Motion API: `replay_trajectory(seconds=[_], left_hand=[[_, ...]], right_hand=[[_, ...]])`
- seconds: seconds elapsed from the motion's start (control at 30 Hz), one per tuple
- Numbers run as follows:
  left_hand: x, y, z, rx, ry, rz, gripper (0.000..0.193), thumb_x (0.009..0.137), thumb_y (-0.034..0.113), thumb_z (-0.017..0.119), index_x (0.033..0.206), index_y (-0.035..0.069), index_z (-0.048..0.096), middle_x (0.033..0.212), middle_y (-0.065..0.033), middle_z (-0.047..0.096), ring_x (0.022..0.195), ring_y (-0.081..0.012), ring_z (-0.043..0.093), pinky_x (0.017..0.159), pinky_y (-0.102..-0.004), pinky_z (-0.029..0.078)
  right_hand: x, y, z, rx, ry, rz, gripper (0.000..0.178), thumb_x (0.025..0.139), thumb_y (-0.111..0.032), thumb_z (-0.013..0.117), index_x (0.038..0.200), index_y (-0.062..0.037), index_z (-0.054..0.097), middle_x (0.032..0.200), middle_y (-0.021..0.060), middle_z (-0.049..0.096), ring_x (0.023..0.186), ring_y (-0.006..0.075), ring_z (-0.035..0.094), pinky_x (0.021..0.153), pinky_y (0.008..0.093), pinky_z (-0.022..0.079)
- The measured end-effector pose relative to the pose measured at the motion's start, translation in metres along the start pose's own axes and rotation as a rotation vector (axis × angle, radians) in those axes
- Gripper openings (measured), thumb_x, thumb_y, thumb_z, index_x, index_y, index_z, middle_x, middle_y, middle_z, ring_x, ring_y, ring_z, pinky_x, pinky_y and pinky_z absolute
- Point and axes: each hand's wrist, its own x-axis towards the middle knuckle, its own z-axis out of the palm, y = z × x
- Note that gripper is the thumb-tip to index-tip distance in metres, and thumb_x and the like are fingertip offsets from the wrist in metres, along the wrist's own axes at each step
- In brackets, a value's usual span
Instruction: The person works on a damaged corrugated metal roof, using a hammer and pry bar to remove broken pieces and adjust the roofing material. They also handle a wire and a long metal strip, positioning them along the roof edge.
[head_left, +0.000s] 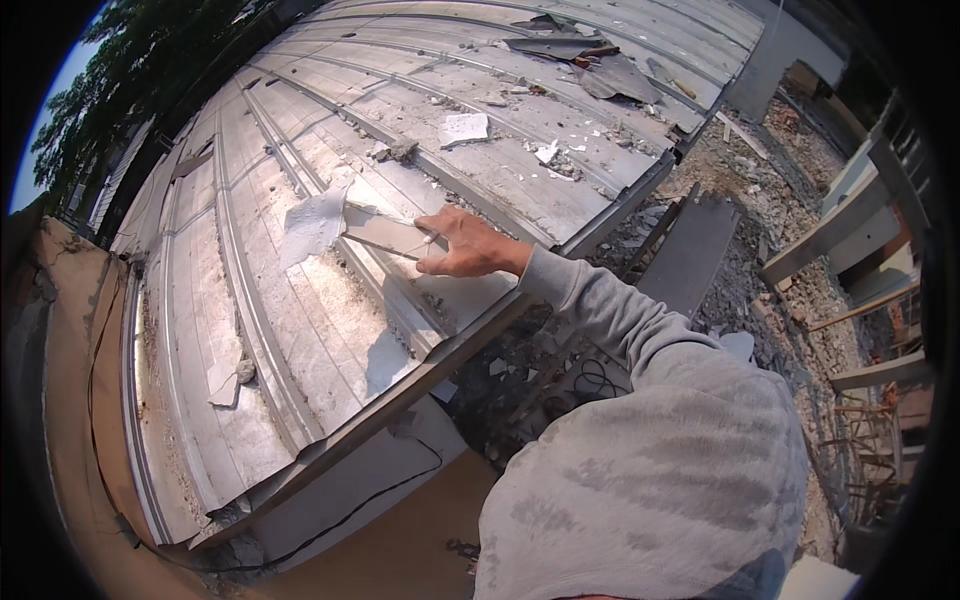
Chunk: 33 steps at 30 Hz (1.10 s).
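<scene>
A: Upper centre: the corrugated metal roof (300,330), pale grey and ribbed, sloping away from the viewer. What does the hand do on it?

B: One hand (470,248) shows, at the end of a grey sleeve (610,310) that enters from the lower right. Which of the person's hands it is cannot be told with certainty; by its side of the frame it reads as the right. The fingers are stretched nearly flat, only slightly curled, and press down on a flat grey strip (388,235) lying across a roof rib. Whether the thumb hooks under the strip's edge cannot be told. The other hand is out of view.

A: And the strip itself?

B: It lies aslant, its right end under the fingers, its left end touching a ragged white sheet fragment (312,225) that rests on the roof panel.

A: Other items on the roof?

B: A smaller white scrap (464,127) farther up, white crumbs (548,152) beside it, dark torn sheeting (590,60) near the top edge, and a pale chip (224,385) low on the left.

A: Beyond the roof edge?

B: To the right, ground strewn with rubble (770,260), a dark plank (690,255) leaning near the eave, and trees (120,60) at upper left.
</scene>
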Motion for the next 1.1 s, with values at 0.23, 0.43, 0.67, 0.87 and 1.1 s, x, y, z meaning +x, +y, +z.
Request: replay_trajectory(seconds=[0.23,0.43,0.67,0.87,1.1], left_hand=[[0.092,-0.005,0.063,0.67,-0.552,0.096,0.017,0.076,0.008,0.066,0.09,-0.001,0.065,0.093,-0.0104,0.063,0.085,-0.027,0.064,0.082,-0.0385,0.052],[0.152,0.006,0.116,1.161,-0.905,0.287,0.024,0.077,0.014,0.07,0.097,-0.001,0.068,0.1,-0.0142,0.067,0.091,-0.0304,0.066,0.086,-0.0408,0.053],[0.179,0.041,0.185,1.428,-1.161,0.545,0.033,0.079,0.02,0.074,0.104,-0.001,0.072,0.109,-0.0185,0.071,0.098,-0.0343,0.07,0.09,-0.0435,0.055],[0.132,0.086,0.238,1.546,-1.343,0.774,0.041,0.081,0.026,0.078,0.111,-0.001,0.075,0.116,-0.0223,0.074,0.104,-0.0377,0.073,0.094,-0.0458,0.056],[-0.006,0.174,0.287,0.891,-1.634,0.986,0.033,0.085,0.022,0.078,0.109,-0.001,0.075,0.112,-0.0279,0.072,0.105,-0.0475,0.069,0.092,-0.0493,0.054]], right_hand=[[-0.301,0.025,-0.075,1.403,-0.035,0.379,0.09,0.086,-0.045,0.073,0.152,0.0102,0.046,0.134,0.0237,0.063,0.117,0.0298,0.068,0.096,0.0417,0.058],[-0.506,-0.007,-0.102,1.259,0.827,0.646,0.077,0.091,-0.039,0.07,0.144,0.0147,0.051,0.126,0.0283,0.066,0.109,0.0322,0.073,0.092,0.0442,0.064],[-0.674,-0.028,-0.043,-0.957,0.686,1.974,0.047,0.096,-0.039,0.072,0.111,0.0057,0.069,0.11,0.0189,0.074,0.097,0.0346,0.074,0.086,0.0496,0.057],[-0.625,-0.011,0.1,0.023,0.979,1.666,0.048,0.09,-0.025,0.079,0.124,0.0077,0.07,0.111,0.0245,0.077,0.105,0.0362,0.075,0.089,0.0417,0.058],[-0.533,0.033,0.128,0.07,0.352,1.193,0.054,0.091,-0.032,0.077,0.133,0.0004,0.067,0.123,0.0246,0.068,0.112,0.0418,0.068,0.1,0.0474,0.053]])
